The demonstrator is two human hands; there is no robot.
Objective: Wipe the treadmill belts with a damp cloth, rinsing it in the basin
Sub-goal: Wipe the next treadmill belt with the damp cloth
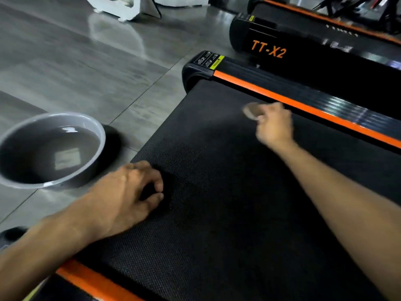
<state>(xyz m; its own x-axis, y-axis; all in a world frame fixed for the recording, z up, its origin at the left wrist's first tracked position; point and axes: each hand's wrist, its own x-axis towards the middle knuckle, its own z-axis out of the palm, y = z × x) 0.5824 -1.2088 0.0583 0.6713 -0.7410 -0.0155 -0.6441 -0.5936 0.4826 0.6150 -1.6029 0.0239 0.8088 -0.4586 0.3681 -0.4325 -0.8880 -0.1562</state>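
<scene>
Nearest, the left hand (130, 192) rests at the belt's near-left edge, fingers curled loosely, gripping nothing. The treadmill belt (227, 203) is black and textured, its long axis running from bottom right up to the far-left end cap, orange rails (303, 103) along both sides. Left of it on the grey floor (86, 72) sits the basin (52, 148), with water in it. Further out, the right hand (274, 127) grips a blurry bunched cloth (251, 110) on the belt near the far rail. Beyond that, another treadmill (282, 46) marked TT-X2.
</scene>
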